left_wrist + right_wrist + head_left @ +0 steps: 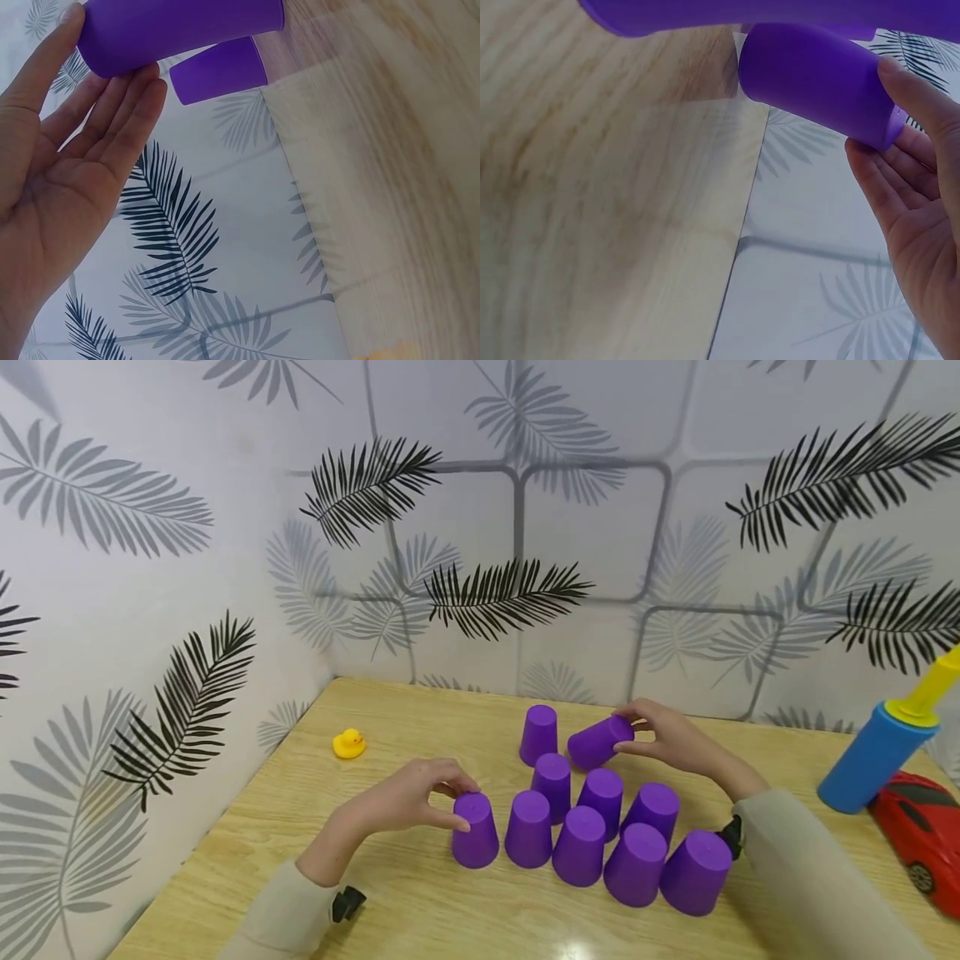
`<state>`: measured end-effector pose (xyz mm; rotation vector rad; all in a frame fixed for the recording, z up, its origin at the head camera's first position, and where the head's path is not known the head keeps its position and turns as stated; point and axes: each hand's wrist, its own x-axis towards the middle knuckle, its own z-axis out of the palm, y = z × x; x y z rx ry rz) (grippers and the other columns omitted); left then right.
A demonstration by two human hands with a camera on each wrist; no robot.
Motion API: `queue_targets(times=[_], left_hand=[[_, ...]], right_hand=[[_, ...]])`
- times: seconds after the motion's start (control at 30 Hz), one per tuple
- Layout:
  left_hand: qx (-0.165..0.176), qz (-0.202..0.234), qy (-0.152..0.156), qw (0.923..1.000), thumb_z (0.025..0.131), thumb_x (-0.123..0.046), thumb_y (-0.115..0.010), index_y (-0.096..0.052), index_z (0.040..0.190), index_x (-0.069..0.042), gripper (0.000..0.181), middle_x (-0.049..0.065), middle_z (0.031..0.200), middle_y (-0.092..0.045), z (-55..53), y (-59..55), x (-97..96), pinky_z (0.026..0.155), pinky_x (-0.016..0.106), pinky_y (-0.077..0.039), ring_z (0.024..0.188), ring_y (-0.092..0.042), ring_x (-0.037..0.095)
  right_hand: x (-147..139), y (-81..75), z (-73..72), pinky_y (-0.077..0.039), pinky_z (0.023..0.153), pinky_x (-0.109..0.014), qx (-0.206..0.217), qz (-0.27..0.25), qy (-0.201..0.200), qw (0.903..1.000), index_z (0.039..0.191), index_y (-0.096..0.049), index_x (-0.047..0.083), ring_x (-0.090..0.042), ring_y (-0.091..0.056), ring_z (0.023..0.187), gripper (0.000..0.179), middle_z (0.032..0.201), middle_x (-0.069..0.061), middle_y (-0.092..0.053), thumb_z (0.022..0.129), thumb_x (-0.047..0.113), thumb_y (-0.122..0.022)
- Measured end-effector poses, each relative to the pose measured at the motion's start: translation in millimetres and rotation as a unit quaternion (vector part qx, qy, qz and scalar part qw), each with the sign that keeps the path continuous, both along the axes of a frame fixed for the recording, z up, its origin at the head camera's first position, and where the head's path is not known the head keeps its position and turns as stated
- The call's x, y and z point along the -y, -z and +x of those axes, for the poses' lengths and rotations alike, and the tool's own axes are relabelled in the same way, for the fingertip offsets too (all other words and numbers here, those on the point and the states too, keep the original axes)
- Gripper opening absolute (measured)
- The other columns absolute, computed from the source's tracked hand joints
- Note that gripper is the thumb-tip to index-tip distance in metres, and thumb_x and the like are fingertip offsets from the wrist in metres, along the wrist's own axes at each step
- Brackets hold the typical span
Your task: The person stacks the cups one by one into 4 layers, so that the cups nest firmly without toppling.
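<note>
My left hand [408, 797] has its thumb and fingers on either side of the base of an upside-down purple cup [475, 839], the leftmost of the front row. In the left wrist view that cup [180, 30] lies between the thumb and the fingers. At the back, my right hand [663, 739] pinches a tilted purple cup [596, 743] by its base end, its mouth pointing left and down. The right wrist view shows the thumb and fingers around this cup's base [817, 82]. Just left of it an upside-down cup [538, 737] stands on the table.
More upside-down purple cups stand in rows in front of the right hand, among them a middle-row cup [600, 797] and the front right cup [696, 872]. A yellow duck [348, 743] sits at left; a blue cylinder [873, 760] and red toy car [922, 835] at right.
</note>
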<state>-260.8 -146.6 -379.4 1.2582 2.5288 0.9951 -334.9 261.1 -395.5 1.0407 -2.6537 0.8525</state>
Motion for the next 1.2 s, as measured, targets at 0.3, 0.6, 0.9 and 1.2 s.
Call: queue_targets(times=[0.3, 0.6, 0.9, 1.2], left_hand=[[0.018, 0.004, -0.016, 0.9997, 0.082, -0.023, -0.079, -0.066, 0.113, -0.007, 0.037, 0.006, 0.11, -0.068, 2.0, 0.0, 3.1, 0.094, 0.031, -0.059, 0.103, -0.07, 0.02], [0.017, 0.012, -0.022, 0.9995, 0.083, -0.027, -0.078, -0.066, 0.113, -0.008, 0.037, 0.005, 0.111, -0.068, 4.0, 1.1, 7.7, 0.096, 0.026, -0.058, 0.105, -0.069, 0.019], [0.029, 0.018, -0.013, 0.9993, 0.082, -0.025, -0.078, -0.067, 0.114, -0.007, 0.038, 0.006, 0.11, -0.069, 5.0, 1.3, -0.5, 0.097, 0.026, -0.058, 0.103, -0.069, 0.019], [0.035, 0.014, -0.012, 0.9992, 0.083, -0.025, -0.078, -0.067, 0.115, -0.008, 0.038, 0.006, 0.112, -0.069, 4.8, 1.8, -2.6, 0.098, 0.03, -0.058, 0.105, -0.069, 0.021]], right_hand=[[21, -19.2, -12.3, -0.061, 0.085, -0.043, -0.009, 0.069, -0.021, 0.9973, 0.122, -0.059, -0.007, -0.032, -0.068, 0.099, 0.045, 0.114, -0.02, -0.066, 0.086, 0.016, -0.075], [43, -33.2, -24.7, -0.061, 0.086, -0.044, 0.016, 0.116, -0.05, 0.9918, 0.125, -0.059, -0.008, -0.031, -0.069, 0.097, 0.046, 0.11, -0.018, -0.064, 0.088, 0.017, -0.073], [42, -27.7, -25.7, -0.06, 0.089, -0.044, 0.02, 0.123, -0.057, 0.9906, 0.125, -0.06, -0.007, -0.029, -0.066, 0.1, 0.045, 0.114, -0.018, -0.064, 0.089, 0.018, -0.071], [42, -25.5, -26.5, -0.06, 0.088, -0.042, 0.022, 0.126, -0.058, 0.99, 0.125, -0.059, -0.007, -0.03, -0.066, 0.101, 0.045, 0.113, -0.018, -0.064, 0.09, 0.019, -0.071]])
